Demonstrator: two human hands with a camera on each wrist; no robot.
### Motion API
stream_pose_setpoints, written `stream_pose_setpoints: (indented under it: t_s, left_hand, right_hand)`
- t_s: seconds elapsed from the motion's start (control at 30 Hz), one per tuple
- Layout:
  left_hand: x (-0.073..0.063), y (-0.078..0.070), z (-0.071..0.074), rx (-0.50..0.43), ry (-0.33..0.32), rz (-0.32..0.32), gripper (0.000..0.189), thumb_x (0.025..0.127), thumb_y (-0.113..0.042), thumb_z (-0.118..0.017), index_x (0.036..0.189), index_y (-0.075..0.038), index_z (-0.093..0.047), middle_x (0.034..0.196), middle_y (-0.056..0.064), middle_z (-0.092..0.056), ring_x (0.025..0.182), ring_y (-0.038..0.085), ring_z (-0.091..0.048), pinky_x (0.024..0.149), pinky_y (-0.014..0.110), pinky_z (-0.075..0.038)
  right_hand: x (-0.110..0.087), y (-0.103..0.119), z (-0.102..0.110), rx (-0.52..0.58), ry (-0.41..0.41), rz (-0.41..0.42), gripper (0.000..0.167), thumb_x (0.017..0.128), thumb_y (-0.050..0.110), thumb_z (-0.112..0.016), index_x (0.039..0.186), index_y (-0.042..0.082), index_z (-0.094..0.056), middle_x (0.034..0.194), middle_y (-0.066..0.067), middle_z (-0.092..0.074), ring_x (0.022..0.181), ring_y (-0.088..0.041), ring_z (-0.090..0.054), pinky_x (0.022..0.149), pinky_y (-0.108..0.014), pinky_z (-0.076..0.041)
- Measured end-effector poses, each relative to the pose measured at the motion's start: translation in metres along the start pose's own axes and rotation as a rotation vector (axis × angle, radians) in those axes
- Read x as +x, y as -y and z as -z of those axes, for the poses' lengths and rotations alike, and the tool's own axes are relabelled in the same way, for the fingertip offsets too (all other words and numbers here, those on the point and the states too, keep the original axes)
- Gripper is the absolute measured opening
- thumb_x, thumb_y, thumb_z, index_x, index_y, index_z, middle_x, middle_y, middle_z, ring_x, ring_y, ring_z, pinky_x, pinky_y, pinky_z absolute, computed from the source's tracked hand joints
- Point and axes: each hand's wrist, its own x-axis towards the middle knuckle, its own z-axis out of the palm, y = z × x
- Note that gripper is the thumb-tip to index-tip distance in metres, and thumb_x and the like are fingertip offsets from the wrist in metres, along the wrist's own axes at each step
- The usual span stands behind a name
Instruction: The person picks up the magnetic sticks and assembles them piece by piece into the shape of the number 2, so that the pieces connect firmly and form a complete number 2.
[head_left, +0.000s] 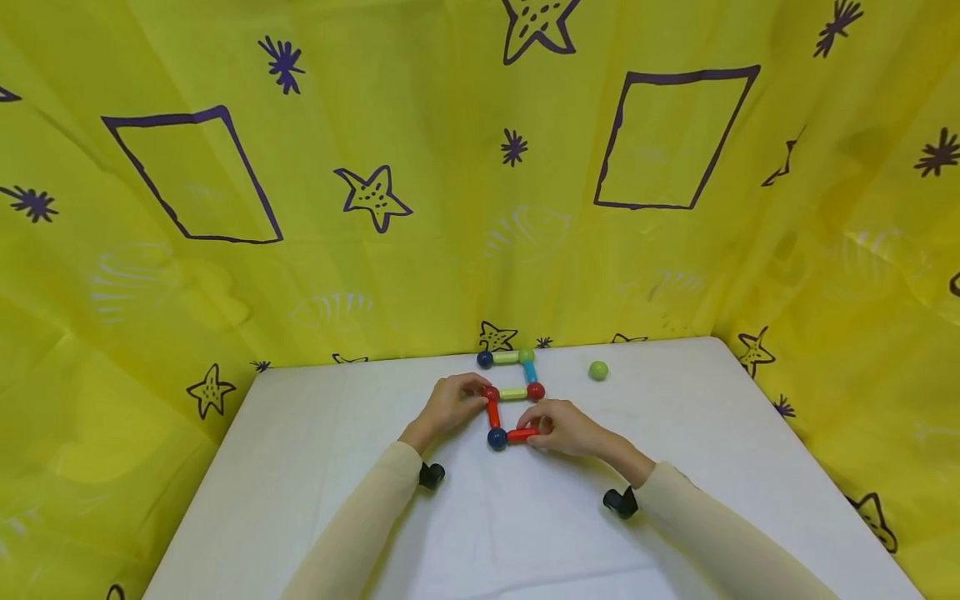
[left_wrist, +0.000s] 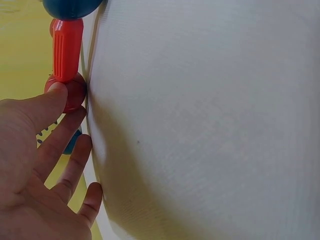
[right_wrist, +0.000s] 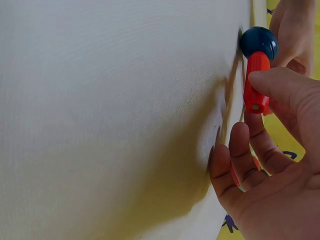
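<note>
A zigzag chain of magnetic balls and rods lies on the white table. My left hand (head_left: 453, 402) pinches a red ball (left_wrist: 75, 93) between thumb and forefinger, at the chain's left bend. From that ball a red rod (head_left: 492, 414) leads to the near dark blue ball (head_left: 497, 438). A second red rod (right_wrist: 257, 82) touches the blue ball with one end; my right hand (head_left: 564, 427) pinches it near its free end. The other fingers of both hands are spread or loosely bent. A yellow-green rod (head_left: 513, 394) joins the held ball to another red ball (head_left: 535, 392).
Farther back, a light blue rod (head_left: 531, 372), a green ball (head_left: 527, 356), a yellow-green rod (head_left: 506, 357) and a dark blue ball (head_left: 485, 359) continue the chain. A loose green ball (head_left: 597, 370) lies to the right. A yellow patterned curtain (head_left: 442, 275) borders the table (head_left: 315, 475).
</note>
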Motion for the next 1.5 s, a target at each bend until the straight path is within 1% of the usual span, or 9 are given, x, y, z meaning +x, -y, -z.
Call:
stream_pose_setpoints:
  t_s: [0.3, 0.53, 0.7, 0.87, 1.07, 1.33, 1.4, 1.5]
  left_hand:
    - [-0.0007, -0.0009, 0.0008, -0.003, 0.007, 0.010, 0.021, 0.095, -0.010, -0.073, 0.117, -0.011, -0.074, 0.109, 0.002, -0.075, 0.104, 0.023, -0.066, 0.097, 0.042, -0.052]
    - [-0.0001, 0.0004, -0.0006, 0.009, -0.022, -0.040, 0.022, 0.092, -0.006, -0.075, 0.115, -0.008, -0.074, 0.106, 0.005, -0.077, 0.102, 0.025, -0.071, 0.095, 0.042, -0.053]
    - [-0.0005, -0.0006, -0.0001, -0.002, -0.023, -0.031, 0.022, 0.092, -0.006, -0.075, 0.115, -0.008, -0.074, 0.106, 0.005, -0.077, 0.102, 0.024, -0.070, 0.095, 0.042, -0.053]
    - [-0.0013, -0.0016, 0.0005, 0.001, -0.027, -0.036, 0.022, 0.092, -0.006, -0.075, 0.114, -0.008, -0.074, 0.105, 0.005, -0.077, 0.102, 0.025, -0.070, 0.094, 0.042, -0.053]
    - [-0.0009, -0.0005, 0.0002, -0.011, -0.019, -0.018, 0.023, 0.092, -0.006, -0.075, 0.115, -0.008, -0.074, 0.106, 0.005, -0.077, 0.104, 0.024, -0.070, 0.096, 0.043, -0.053]
    - [-0.0008, -0.0003, 0.0004, -0.003, -0.004, -0.017, 0.022, 0.094, -0.007, -0.074, 0.116, -0.009, -0.073, 0.107, 0.004, -0.077, 0.104, 0.024, -0.069, 0.096, 0.042, -0.053]
    - [-0.0006, -0.0008, 0.0002, 0.000, -0.001, -0.010, 0.022, 0.094, -0.008, -0.074, 0.116, -0.009, -0.073, 0.107, 0.004, -0.077, 0.104, 0.024, -0.069, 0.096, 0.042, -0.052]
    - [-0.0006, -0.0012, -0.0001, 0.003, -0.002, -0.004, 0.022, 0.094, -0.008, -0.074, 0.116, -0.009, -0.073, 0.106, 0.004, -0.077, 0.103, 0.024, -0.069, 0.096, 0.042, -0.053]
  right_hand:
    - [0.0021, 0.0025, -0.0025, 0.000, 0.007, -0.003, 0.019, 0.090, 0.009, -0.078, 0.109, 0.014, -0.074, 0.082, 0.006, -0.058, 0.072, -0.011, -0.052, 0.065, -0.024, -0.044]
    - [0.0007, 0.0039, -0.0051, -0.013, -0.001, 0.014, 0.018, 0.090, 0.007, -0.077, 0.107, 0.013, -0.074, 0.083, 0.005, -0.058, 0.072, -0.011, -0.050, 0.065, -0.024, -0.041]
    - [0.0000, 0.0046, -0.0082, -0.031, 0.000, 0.014, 0.017, 0.091, 0.008, -0.076, 0.107, 0.013, -0.073, 0.082, 0.004, -0.057, 0.073, -0.011, -0.049, 0.065, -0.024, -0.040]
    - [0.0005, 0.0038, -0.0095, -0.036, -0.002, 0.016, 0.017, 0.092, 0.008, -0.076, 0.107, 0.013, -0.072, 0.082, 0.004, -0.057, 0.073, -0.011, -0.049, 0.065, -0.024, -0.040]
    - [0.0003, 0.0032, -0.0098, -0.052, -0.002, 0.023, 0.018, 0.091, 0.009, -0.077, 0.108, 0.013, -0.073, 0.081, 0.004, -0.056, 0.072, -0.010, -0.048, 0.065, -0.024, -0.040]
    - [-0.0015, 0.0035, -0.0063, -0.040, 0.019, 0.030, 0.021, 0.092, 0.010, -0.077, 0.112, 0.012, -0.072, 0.084, 0.003, -0.058, 0.074, -0.011, -0.049, 0.066, -0.025, -0.042]
    - [-0.0023, 0.0030, -0.0046, -0.042, 0.028, 0.032, 0.025, 0.092, 0.011, -0.078, 0.115, 0.012, -0.070, 0.087, 0.002, -0.062, 0.076, -0.011, -0.051, 0.069, -0.025, -0.045]
    - [-0.0046, 0.0035, -0.0011, -0.035, 0.037, 0.041, 0.032, 0.091, 0.010, -0.078, 0.121, 0.009, -0.068, 0.095, -0.001, -0.066, 0.081, -0.014, -0.056, 0.073, -0.027, -0.049]
